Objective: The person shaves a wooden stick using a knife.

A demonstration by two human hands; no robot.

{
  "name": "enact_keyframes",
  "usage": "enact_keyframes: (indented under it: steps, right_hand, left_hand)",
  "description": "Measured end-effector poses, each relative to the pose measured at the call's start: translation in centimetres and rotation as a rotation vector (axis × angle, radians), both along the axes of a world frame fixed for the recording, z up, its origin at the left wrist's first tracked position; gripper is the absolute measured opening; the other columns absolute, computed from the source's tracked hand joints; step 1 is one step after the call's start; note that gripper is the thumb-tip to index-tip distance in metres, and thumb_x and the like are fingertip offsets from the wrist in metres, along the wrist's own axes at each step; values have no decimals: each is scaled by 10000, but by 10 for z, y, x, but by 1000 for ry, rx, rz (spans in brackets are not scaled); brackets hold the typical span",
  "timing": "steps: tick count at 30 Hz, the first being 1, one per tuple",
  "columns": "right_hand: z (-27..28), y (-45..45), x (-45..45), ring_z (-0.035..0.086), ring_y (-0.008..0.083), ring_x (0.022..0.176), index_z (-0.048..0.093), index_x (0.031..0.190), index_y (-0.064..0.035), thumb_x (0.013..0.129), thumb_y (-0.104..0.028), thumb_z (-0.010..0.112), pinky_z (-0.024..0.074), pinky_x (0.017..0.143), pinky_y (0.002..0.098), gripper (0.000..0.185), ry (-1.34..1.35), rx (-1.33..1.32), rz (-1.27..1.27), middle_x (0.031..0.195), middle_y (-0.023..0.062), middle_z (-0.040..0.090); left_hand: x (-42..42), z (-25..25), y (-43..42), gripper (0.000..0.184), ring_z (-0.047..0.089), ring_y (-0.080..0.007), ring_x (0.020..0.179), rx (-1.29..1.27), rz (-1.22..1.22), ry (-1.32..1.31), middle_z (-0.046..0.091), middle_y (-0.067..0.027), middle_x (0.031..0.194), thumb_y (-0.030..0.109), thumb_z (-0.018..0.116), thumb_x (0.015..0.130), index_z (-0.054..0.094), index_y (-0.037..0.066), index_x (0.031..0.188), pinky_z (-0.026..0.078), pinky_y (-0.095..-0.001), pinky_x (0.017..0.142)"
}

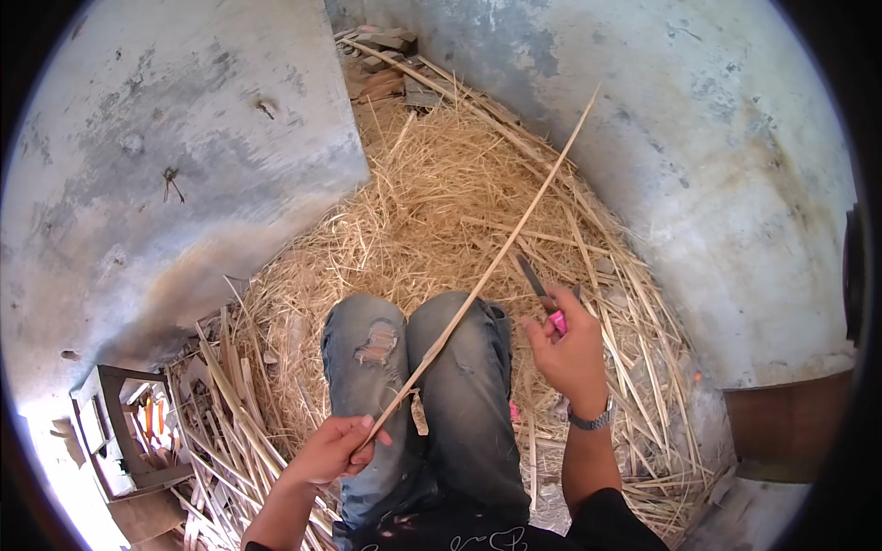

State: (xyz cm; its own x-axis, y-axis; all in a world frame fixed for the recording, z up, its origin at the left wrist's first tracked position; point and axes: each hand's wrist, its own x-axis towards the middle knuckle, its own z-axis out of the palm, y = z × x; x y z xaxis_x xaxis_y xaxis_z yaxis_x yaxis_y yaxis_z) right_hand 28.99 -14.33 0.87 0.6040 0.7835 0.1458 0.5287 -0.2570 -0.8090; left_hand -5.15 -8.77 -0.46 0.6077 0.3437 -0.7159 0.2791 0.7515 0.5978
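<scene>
Head view, from left to right: split strips (241,418) lie in a heap by the left edge of the shaving-covered floor (404,216). The left hand (338,450) has its grip closed on the lower end of one long strip (483,275), which slants over the jeans (464,413) toward the far right edge of the floor. It looks light, springy and perhaps splintery; the thicker lower end seems the safest hold, the thin tip the likeliest to snap. The right hand (571,354) is wrapped around a dark-bladed knife (535,281), its blade beside the long strip, apparently not touching
</scene>
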Motion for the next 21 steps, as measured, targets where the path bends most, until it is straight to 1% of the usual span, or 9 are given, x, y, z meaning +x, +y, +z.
enact_keyframes:
  steps: [2,4,6,9,10,14,17,19,21]
  right_hand:
    - [7,-3,-15,632,177,580,734,1040,-37,837,-229,842,513,588,317,300,49,-1,121,659,73,652]
    - [17,-9,-34,658,167,603,747,1042,-48,814,-246,864,528,598,308,324,97,-4,241,680,76,679]
    - [23,-11,-57,702,182,616,769,979,-62,809,-314,870,542,592,316,321,221,-168,529,698,80,711]
    - [11,-6,-86,701,136,597,772,952,-10,800,-313,892,540,569,265,360,238,-210,593,724,74,741]
    - [6,-4,-91,725,197,615,769,967,-10,833,-283,857,549,572,303,316,217,-199,587,786,107,757]
    - [-11,-5,-99,725,220,630,768,962,-10,858,-194,814,542,579,319,216,168,-86,499,789,119,751]
    - [-11,-8,-95,719,198,649,762,936,-10,866,-122,771,533,588,315,132,223,-60,527,777,126,740]
    - [-2,-8,-88,635,128,599,748,874,-11,874,-93,750,479,557,283,82,392,-3,497,702,76,687]
    - [5,-7,-56,626,97,602,732,892,-32,888,-129,745,495,567,298,98,327,75,298,674,51,680]
  left_hand:
    - [3,1,0,425,331,-75,466,4,19,0,421,24,605,322,452,1126,654,-45,1058,258,-246,443]
    - [4,0,0,435,374,-65,494,2,0,-14,429,31,616,343,443,1130,666,-28,1092,304,-234,468]
    - [9,-1,-1,424,377,-59,496,29,3,-11,438,34,618,347,444,1129,670,-12,1097,304,-230,467]
    - [21,-1,-6,400,383,-49,501,115,5,1,455,39,623,351,452,1127,677,21,1110,308,-223,467]
    - [25,0,-8,385,386,-45,503,176,9,11,464,42,627,353,457,1125,680,38,1118,313,-221,468]
    - [34,0,-12,366,390,-45,508,280,22,58,472,44,634,347,465,1123,679,50,1128,321,-215,474]
    - [34,-7,-16,354,382,-48,508,287,59,20,464,45,635,337,470,1122,680,51,1128,325,-212,475]
    - [33,-7,-16,360,360,-49,497,241,97,0,442,47,620,325,470,1122,675,28,1122,311,-218,466]
    - [22,-3,-13,366,344,-49,493,224,98,-1,426,49,611,319,474,1122,674,13,1116,295,-224,463]
